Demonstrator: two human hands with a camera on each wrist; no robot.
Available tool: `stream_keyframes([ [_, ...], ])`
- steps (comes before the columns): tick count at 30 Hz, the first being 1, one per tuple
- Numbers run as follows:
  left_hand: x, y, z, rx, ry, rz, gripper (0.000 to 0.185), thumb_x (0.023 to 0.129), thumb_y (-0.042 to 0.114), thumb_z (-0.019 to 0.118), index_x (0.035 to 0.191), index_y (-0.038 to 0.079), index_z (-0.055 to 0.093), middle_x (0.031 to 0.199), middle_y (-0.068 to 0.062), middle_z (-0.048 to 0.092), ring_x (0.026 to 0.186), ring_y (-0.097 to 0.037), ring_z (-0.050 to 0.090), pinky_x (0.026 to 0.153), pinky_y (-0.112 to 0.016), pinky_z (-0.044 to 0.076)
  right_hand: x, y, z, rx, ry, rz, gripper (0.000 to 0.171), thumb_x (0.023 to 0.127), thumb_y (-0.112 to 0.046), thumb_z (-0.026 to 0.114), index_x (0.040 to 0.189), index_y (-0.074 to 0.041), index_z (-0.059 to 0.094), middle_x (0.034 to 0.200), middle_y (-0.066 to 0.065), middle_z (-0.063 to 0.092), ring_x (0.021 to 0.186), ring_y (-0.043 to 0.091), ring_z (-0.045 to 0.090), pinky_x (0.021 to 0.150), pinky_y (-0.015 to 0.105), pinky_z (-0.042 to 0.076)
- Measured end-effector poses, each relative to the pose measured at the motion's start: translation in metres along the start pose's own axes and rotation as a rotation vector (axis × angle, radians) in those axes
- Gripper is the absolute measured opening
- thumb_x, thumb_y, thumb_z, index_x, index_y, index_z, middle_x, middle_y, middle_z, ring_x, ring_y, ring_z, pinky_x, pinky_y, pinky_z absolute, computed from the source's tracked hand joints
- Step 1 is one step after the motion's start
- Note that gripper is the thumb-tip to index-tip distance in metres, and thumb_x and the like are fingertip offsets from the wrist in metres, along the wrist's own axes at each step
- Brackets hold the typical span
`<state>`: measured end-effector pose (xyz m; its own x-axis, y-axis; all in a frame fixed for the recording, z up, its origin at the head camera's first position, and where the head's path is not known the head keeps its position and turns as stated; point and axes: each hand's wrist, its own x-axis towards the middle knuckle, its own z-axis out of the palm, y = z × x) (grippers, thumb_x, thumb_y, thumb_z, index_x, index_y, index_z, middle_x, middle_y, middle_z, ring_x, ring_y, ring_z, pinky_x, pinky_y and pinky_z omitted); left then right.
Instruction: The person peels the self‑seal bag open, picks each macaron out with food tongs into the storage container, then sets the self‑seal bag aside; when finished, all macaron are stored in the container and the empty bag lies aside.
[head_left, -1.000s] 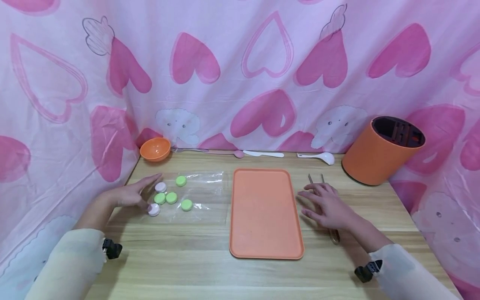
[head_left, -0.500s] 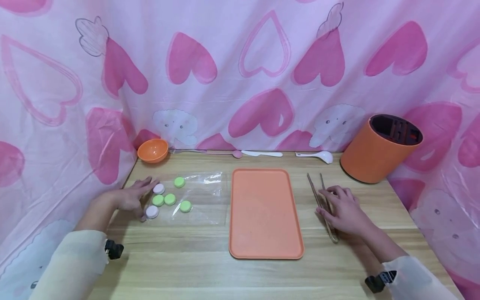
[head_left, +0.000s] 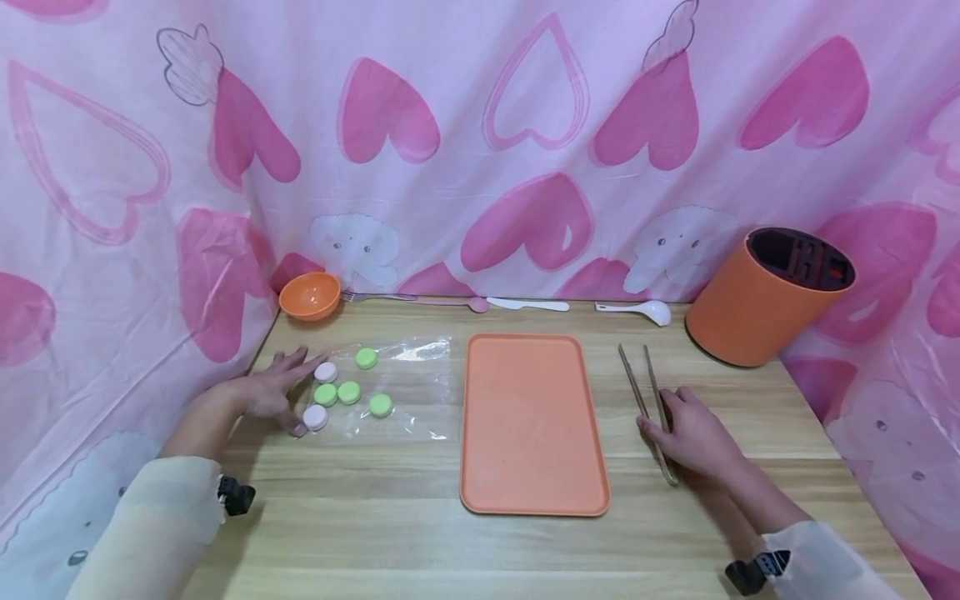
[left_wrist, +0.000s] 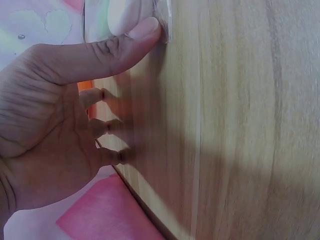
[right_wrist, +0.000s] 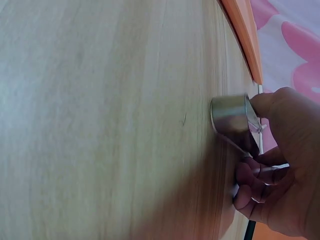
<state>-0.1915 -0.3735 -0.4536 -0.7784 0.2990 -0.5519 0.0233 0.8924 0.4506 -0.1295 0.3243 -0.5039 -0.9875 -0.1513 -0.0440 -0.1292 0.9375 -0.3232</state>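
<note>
My left hand (head_left: 270, 393) rests at the left edge of a clear plastic bag (head_left: 427, 379), fingers spread and thumb apart. Several small round macaron-like pieces lie on or in the bag, which I cannot tell; they include a green piece (head_left: 381, 406) and a pale pink-white piece (head_left: 315, 417). The left thumb (left_wrist: 125, 52) touches the bag's edge beside a whitish piece. On the right, my right hand (head_left: 697, 433) grips metal tongs (head_left: 633, 382) between thumb and fingers. The tongs lie low over the table, arms apart, tips pointing away; their bent end (right_wrist: 230, 117) shows in the right wrist view.
An orange tray (head_left: 534, 425) lies between the hands. Along the back stand or lie an orange bowl (head_left: 311, 297), a fork (head_left: 378, 297), a pink spoon (head_left: 477, 305), a white knife (head_left: 528, 305), a white ladle (head_left: 658, 313) and an orange knife block (head_left: 757, 312). A heart-patterned curtain (head_left: 420, 208) surrounds the table.
My right hand has moved from above the tongs to their right side and taken hold of them. The left hand has lowered its fingers onto the bag's left edge.
</note>
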Motion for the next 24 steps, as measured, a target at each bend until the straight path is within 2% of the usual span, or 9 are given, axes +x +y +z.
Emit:
stream_keyframes([
  [8, 0.006, 0.0, 0.0, -0.019, -0.014, -0.022, 0.134, 0.075, 0.028, 0.099, 0.179, 0.028, 0.014, 0.182, -0.028, -0.02, 0.161, -0.065, -0.024, 0.117, -0.094, -0.014, 0.002, -0.005, 0.0, 0.037, 0.037, 0.038, 0.059, 0.103, -0.031, 0.072, 0.138, 0.015, 0.063, 0.101, 0.019, 0.06, 0.076, 0.024, 0.055, 0.056, 0.032, 0.046],
  [11, 0.007, 0.0, 0.001, -0.023, -0.016, -0.025, 0.135, 0.075, 0.028, 0.1, 0.179, 0.027, 0.014, 0.182, -0.028, -0.021, 0.161, -0.065, -0.025, 0.118, -0.093, -0.014, 0.005, -0.007, -0.002, 0.056, 0.079, 0.012, 0.052, 0.104, -0.026, 0.071, 0.138, 0.012, 0.065, 0.104, 0.019, 0.059, 0.079, 0.024, 0.056, 0.057, 0.03, 0.046],
  [15, 0.008, -0.001, 0.003, -0.022, -0.014, -0.031, 0.136, 0.074, 0.029, 0.1, 0.179, 0.028, 0.013, 0.182, -0.028, -0.021, 0.161, -0.065, -0.025, 0.117, -0.093, -0.014, 0.011, -0.016, -0.008, 0.049, 0.141, -0.084, 0.048, 0.106, -0.021, 0.071, 0.144, 0.006, 0.064, 0.113, 0.02, 0.059, 0.085, 0.026, 0.059, 0.065, 0.034, 0.052],
  [18, 0.009, -0.002, 0.003, -0.03, -0.017, -0.041, 0.136, 0.075, 0.029, 0.1, 0.179, 0.03, 0.013, 0.182, -0.026, -0.021, 0.161, -0.064, -0.027, 0.117, -0.093, -0.014, 0.017, -0.028, -0.014, 0.026, 0.173, -0.18, 0.047, 0.106, -0.02, 0.074, 0.147, 0.0, 0.065, 0.112, 0.018, 0.065, 0.084, 0.025, 0.062, 0.067, 0.038, 0.056],
  [21, 0.011, -0.003, 0.001, -0.044, -0.024, -0.053, 0.136, 0.075, 0.027, 0.099, 0.179, 0.031, 0.012, 0.183, -0.025, -0.021, 0.161, -0.062, -0.028, 0.116, -0.094, -0.015, 0.025, -0.046, -0.018, -0.006, 0.184, -0.291, 0.046, 0.104, -0.021, 0.077, 0.146, -0.004, 0.069, 0.098, 0.009, 0.069, 0.076, 0.017, 0.061, 0.063, 0.034, 0.054],
  [24, 0.011, -0.002, 0.0, -0.055, -0.03, -0.062, 0.135, 0.075, 0.024, 0.099, 0.179, 0.032, 0.012, 0.183, -0.024, -0.021, 0.162, -0.062, -0.028, 0.116, -0.094, -0.016, 0.034, -0.067, -0.019, -0.052, 0.174, -0.401, 0.047, 0.101, -0.024, 0.082, 0.144, -0.008, 0.073, 0.084, -0.001, 0.065, 0.068, 0.009, 0.056, 0.058, 0.027, 0.048],
])
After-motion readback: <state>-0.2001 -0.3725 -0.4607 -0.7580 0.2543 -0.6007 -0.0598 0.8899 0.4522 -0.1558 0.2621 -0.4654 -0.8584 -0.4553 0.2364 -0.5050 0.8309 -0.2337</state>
